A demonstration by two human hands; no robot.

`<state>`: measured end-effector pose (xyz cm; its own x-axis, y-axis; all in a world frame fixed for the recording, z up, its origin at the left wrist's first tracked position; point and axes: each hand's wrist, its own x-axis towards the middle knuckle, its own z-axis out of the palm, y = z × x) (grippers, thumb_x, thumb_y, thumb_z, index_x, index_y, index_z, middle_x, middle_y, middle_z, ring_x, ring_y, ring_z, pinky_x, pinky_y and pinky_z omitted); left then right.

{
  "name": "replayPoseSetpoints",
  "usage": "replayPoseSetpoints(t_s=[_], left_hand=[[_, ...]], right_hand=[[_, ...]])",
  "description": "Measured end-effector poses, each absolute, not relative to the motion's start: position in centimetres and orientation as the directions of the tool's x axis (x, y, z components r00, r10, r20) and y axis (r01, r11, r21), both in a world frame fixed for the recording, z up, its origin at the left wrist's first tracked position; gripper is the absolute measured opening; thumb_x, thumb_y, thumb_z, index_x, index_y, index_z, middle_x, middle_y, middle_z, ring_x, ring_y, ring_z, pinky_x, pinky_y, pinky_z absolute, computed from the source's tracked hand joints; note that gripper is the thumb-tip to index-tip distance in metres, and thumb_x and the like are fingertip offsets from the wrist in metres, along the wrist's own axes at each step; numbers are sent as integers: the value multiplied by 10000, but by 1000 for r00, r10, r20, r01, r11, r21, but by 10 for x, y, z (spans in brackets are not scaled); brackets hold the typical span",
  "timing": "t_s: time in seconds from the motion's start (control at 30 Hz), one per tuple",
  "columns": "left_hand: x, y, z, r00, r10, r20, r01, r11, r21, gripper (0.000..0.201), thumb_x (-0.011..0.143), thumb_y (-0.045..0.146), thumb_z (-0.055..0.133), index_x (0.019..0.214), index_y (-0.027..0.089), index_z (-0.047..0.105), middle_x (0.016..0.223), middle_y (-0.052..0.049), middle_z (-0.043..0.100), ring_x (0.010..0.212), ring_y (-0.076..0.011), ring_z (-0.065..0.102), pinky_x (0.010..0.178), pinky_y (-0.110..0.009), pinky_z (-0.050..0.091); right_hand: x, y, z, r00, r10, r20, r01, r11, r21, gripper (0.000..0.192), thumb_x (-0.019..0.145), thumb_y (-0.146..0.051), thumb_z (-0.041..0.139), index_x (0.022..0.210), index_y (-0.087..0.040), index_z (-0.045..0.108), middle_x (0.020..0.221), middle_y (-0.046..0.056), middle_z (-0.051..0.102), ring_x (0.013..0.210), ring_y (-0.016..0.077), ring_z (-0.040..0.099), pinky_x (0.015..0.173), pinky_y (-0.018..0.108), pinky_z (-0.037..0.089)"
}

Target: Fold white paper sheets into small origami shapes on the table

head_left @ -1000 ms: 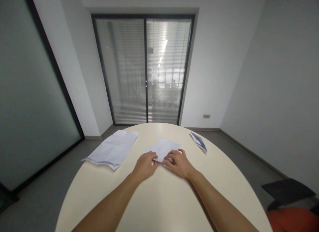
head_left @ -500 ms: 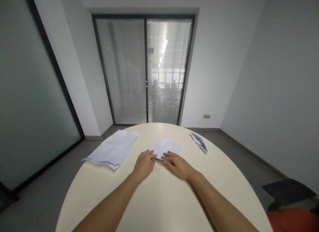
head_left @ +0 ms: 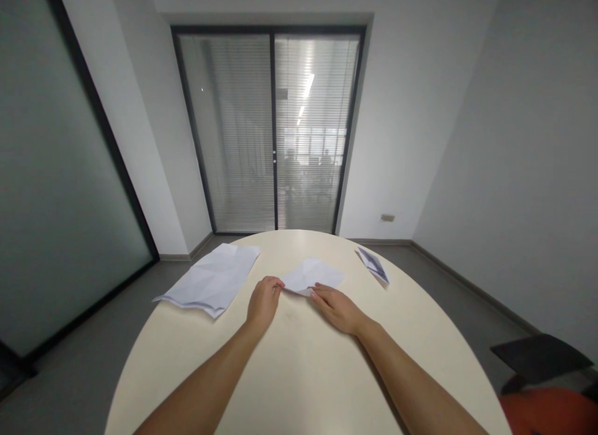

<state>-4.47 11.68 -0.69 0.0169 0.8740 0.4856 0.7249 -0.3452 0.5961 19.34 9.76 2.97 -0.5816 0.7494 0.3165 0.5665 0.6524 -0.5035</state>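
Note:
A small sheet of white paper (head_left: 312, 274) lies on the round cream table (head_left: 289, 372), its near edge slightly raised between my hands. My left hand (head_left: 265, 301) pinches the paper's near left corner between thumb and fingers. At the near right edge, my right hand (head_left: 337, 307) holds the paper with its thumb below and fingers on top. Both forearms reach in from the bottom of the view. Part of the paper's right side is hidden behind my right fingers.
Creased larger white sheets (head_left: 212, 279) lie at the table's left edge, overhanging it a little. A folded printed paper (head_left: 373, 265) rests near the right edge. An orange-seated chair (head_left: 546, 410) with a dark back stands at lower right. Glass doors (head_left: 273, 129) stand beyond the table.
My left hand has shifted left to the paper's corner, its fingers now pinched together. My right hand has moved slightly right along the near edge, which now lifts a little.

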Motion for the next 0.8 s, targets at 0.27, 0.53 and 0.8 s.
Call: replayPoseSetpoints(t_s=[0.27, 0.53, 0.8], left_hand=[[-47, 120, -8, -22, 894, 447, 732, -290, 616, 202, 841, 48, 590, 929, 197, 695, 990, -41, 705, 941, -184, 638, 889, -308, 468], [-50, 123, -6, -118, 891, 438, 628, -275, 728, 232, 833, 19, 532, 836, 189, 690, 937, -35, 715, 897, -171, 653, 883, -301, 479], [-45, 118, 1, -76, 860, 504, 647, -343, 681, 220, 900, 147, 511, 1051, 195, 664, 1077, -68, 710, 1008, -204, 649, 945, -350, 488]], right_hand=[[195, 100, 30, -507, 806, 306, 578, 582, -572, 537, 1025, -540, 258, 899, -194, 648, 934, 83, 715, 865, 230, 633, 847, 350, 467], [196, 101, 28, -450, 842, 297, 601, 532, -597, 557, 1020, -559, 258, 781, -196, 606, 820, 48, 698, 766, 201, 602, 754, 297, 421], [198, 106, 23, -419, 853, 311, 650, 520, -554, 566, 1026, -532, 259, 914, -193, 699, 949, 103, 738, 943, 249, 661, 892, 368, 458]])
